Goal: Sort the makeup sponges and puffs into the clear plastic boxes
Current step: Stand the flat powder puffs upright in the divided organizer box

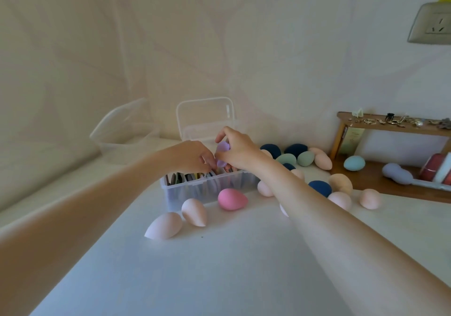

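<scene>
A clear plastic box (195, 191) with its lid (206, 117) raised stands mid-table, with several flat puffs upright in its compartments. My right hand (238, 149) pinches a purple puff (222, 154) just above the box's right end. My left hand (195, 158) reaches into the box beside it, fingers curled among the puffs; what it holds is hidden. A pink sponge (231, 199) and two pale sponges (194, 212) (164, 225) lie in front of the box. Several navy, green and peach sponges (305, 158) lie to the right.
A second clear box (122, 135), empty, stands at the back left by the wall. A wooden shelf (390, 125) with small trinkets, a light blue sponge (354, 163) and a lilac sponge (396, 173) stands at the right. A wall socket (432, 23) is at the upper right.
</scene>
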A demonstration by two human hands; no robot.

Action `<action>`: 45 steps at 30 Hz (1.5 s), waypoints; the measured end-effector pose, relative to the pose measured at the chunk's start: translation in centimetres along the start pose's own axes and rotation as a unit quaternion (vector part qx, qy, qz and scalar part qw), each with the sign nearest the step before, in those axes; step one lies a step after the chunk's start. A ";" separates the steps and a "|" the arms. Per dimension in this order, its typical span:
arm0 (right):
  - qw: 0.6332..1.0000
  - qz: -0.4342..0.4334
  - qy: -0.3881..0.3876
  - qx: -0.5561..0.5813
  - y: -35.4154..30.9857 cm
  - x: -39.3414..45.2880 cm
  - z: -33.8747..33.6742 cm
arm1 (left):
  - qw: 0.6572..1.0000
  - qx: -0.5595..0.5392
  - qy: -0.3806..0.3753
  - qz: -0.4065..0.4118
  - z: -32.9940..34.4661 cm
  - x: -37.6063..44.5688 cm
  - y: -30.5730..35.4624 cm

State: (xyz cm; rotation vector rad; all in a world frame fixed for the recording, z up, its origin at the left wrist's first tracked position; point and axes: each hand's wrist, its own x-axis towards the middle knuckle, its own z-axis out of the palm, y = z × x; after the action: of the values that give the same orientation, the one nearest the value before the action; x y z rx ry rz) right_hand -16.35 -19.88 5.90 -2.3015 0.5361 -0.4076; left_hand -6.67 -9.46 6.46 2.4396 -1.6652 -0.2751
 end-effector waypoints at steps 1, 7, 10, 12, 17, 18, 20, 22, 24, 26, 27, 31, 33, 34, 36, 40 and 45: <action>1.000 0.007 0.001 0.009 0.0 0.0 0.1 | 1.000 0.002 -0.011 -0.001 -0.2 0.2 0.1; 1.000 0.000 -0.013 -0.004 0.1 -0.3 0.0 | 0.989 0.075 -0.118 -0.050 -1.0 2.1 0.8; 0.999 -0.019 -0.022 -0.028 0.0 -0.6 -0.1 | 0.983 0.112 -0.135 -0.062 -1.3 2.6 1.6; 0.998 -0.026 -0.024 -0.048 0.0 -0.7 -0.2 | 0.982 0.111 -0.136 -0.063 -1.4 2.9 2.1; 0.995 -0.032 -0.022 -0.097 0.2 -0.6 0.1 | 0.982 0.124 -0.117 -0.083 -1.0 3.5 2.0; 0.994 -0.034 -0.021 -0.100 0.2 -0.7 0.1 | 0.984 0.122 -0.107 -0.080 -0.8 3.6 1.9; 0.994 -0.037 -0.018 -0.101 0.2 -0.7 0.1 | 0.986 0.122 -0.091 -0.070 -0.4 3.7 1.8; 0.994 -0.041 -0.009 -0.104 0.1 -0.8 0.2 | 0.987 0.129 -0.073 -0.058 -0.1 3.6 1.7; 0.993 -0.048 0.001 -0.109 0.0 -0.9 0.3 | 0.989 0.135 -0.054 -0.041 0.0 3.4 1.5; 0.992 -0.056 0.004 -0.112 0.1 -1.0 0.4 | 0.990 0.132 -0.042 -0.026 0.1 3.2 1.0; 0.992 -0.057 0.002 -0.113 0.1 -1.0 0.4 | 0.991 0.124 -0.036 -0.024 0.2 3.1 0.7; 0.991 -0.047 -0.012 -0.123 -0.1 -1.0 0.5 | 0.994 0.107 -0.022 -0.017 0.2 3.0 0.2; 0.990 -0.036 -0.027 -0.132 -0.2 -0.7 0.6 | 0.995 0.092 -0.036 -0.018 -0.1 2.9 0.2; 0.990 -0.027 -0.037 -0.135 -0.3 -0.5 0.6 | 0.996 0.080 -0.041 -0.017 -0.3 2.9 0.1; 0.988 -0.005 -0.056 -0.143 -0.6 -0.2 0.5 | 0.997 0.060 -0.046 -0.013 -0.7 2.7 -0.2; 0.977 0.005 -0.076 -0.198 -1.2 0.0 0.7 | 0.998 0.058 -0.037 -0.009 -0.5 2.8 -0.4; 0.985 0.031 -0.107 -0.130 -2.0 0.0 -0.2 | 0.998 0.045 -0.033 -0.007 -0.5 2.6 -0.4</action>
State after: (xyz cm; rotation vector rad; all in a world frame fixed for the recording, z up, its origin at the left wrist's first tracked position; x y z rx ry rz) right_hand -15.92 -18.73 7.43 -2.5317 0.5798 -0.0587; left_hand -5.25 -11.77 6.67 2.5343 -1.7253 -0.2925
